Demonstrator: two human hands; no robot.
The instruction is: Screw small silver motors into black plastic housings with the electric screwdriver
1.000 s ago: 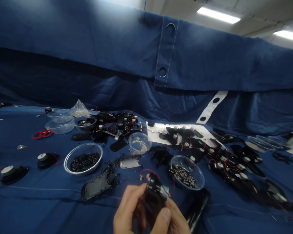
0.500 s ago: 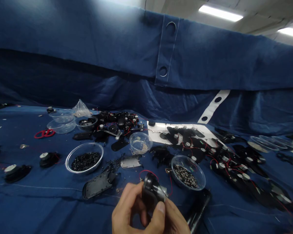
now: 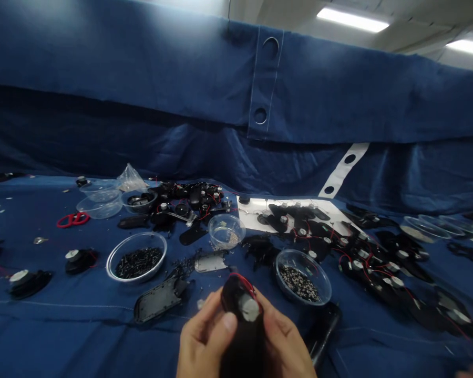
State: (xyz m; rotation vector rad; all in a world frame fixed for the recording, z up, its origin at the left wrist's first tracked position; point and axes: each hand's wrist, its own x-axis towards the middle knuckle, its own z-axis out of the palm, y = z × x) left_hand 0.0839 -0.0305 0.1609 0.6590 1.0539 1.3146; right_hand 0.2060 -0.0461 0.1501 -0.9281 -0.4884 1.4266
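Both my hands hold one black speaker part (image 3: 240,325) with a round silver magnet and a red wire, low in the middle of the view. My left hand (image 3: 205,341) grips its left side with the thumb pressed near the magnet. My right hand (image 3: 286,344) wraps the right side. Just beyond the hands lie a black oval cover (image 3: 157,300), a clear bowl of small screws (image 3: 302,277) and a black tool handle (image 3: 325,328).
A blue cloth covers the table and hangs as a wall behind. A bowl of black screws (image 3: 136,257), a small clear cup (image 3: 226,231), red scissors (image 3: 73,219), empty clear bowls (image 3: 98,202) and heaps of black speakers (image 3: 362,257) with red wires spread across it.
The speaker part has been turned in my hands, so its silver magnet now faces the camera. Both hands have shifted slightly and closed more fully around it.
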